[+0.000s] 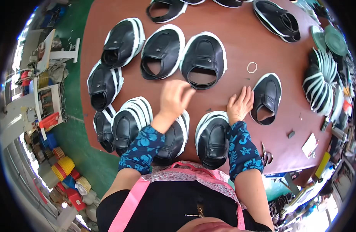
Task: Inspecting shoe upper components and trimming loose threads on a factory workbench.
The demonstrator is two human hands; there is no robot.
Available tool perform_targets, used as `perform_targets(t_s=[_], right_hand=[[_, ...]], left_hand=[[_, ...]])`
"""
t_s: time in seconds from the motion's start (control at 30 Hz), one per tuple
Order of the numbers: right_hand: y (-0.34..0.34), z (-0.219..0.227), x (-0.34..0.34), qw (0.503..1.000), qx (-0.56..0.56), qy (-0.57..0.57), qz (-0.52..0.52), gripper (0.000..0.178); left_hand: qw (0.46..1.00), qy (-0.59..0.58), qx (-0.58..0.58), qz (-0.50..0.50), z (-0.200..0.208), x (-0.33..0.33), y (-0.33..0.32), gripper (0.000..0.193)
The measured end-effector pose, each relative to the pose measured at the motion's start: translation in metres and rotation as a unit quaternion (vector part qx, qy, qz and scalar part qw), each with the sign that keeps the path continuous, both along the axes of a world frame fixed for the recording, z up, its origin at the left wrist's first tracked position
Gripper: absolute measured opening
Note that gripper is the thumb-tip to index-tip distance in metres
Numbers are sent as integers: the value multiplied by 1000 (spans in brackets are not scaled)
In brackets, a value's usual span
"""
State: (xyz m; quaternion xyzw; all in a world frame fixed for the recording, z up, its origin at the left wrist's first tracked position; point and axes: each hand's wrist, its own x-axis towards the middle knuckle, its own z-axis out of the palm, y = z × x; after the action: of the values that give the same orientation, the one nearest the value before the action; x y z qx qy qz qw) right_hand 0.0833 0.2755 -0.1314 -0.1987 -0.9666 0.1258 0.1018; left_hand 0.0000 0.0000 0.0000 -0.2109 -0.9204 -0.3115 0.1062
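Observation:
My left hand (175,99) is over the table with its fingers loosely bent and apart, holding nothing. Just beyond its fingertips lies a black shoe upper (205,52) with a white edge; another black upper (162,44) lies to its left. My right hand (241,104) rests palm down, fingers stretched out, on the brown tabletop (216,98). Close to the right of those fingers is a single black upper (268,91). Between my forearms sits a stack of uppers (213,139), and my left forearm partly hides another stack (175,139).
More uppers (122,42) and a taller stack (125,127) line the left side. A rubber band (248,68) lies beyond my right hand. Scissors (267,156) are near the front edge. A fanned bundle of uppers (319,83) and green discs (335,40) stand at the right.

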Motion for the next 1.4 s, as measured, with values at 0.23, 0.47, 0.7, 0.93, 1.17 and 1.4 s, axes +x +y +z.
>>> perform_targets(t_s=[0.23, 0.47, 0.7, 0.93, 1.17, 1.4], right_hand=[[10, 3, 4, 1000, 6, -11, -8, 65], [6, 3, 1, 1000, -1, -11, -6, 65], [11, -6, 4, 1000, -2, 5, -8, 64], [13, -6, 0, 1000, 5, -11, -10, 64], [14, -7, 6, 1000, 8, -5, -10, 64], [11, -4, 3, 1000, 9, -9, -7, 64]], left_hand=[[998, -46, 19, -25, -33, 26, 76, 48], [999, -39, -21, 10, -40, 22, 70, 35], [995, 97, -11, -11, 17, 16, 34, 32], [988, 11, -135, -74, 12, -36, -116, 27], [991, 69, -76, 88, -17, -54, -64, 35], [992, -32, -87, -88, -71, 4, 50, 52]])
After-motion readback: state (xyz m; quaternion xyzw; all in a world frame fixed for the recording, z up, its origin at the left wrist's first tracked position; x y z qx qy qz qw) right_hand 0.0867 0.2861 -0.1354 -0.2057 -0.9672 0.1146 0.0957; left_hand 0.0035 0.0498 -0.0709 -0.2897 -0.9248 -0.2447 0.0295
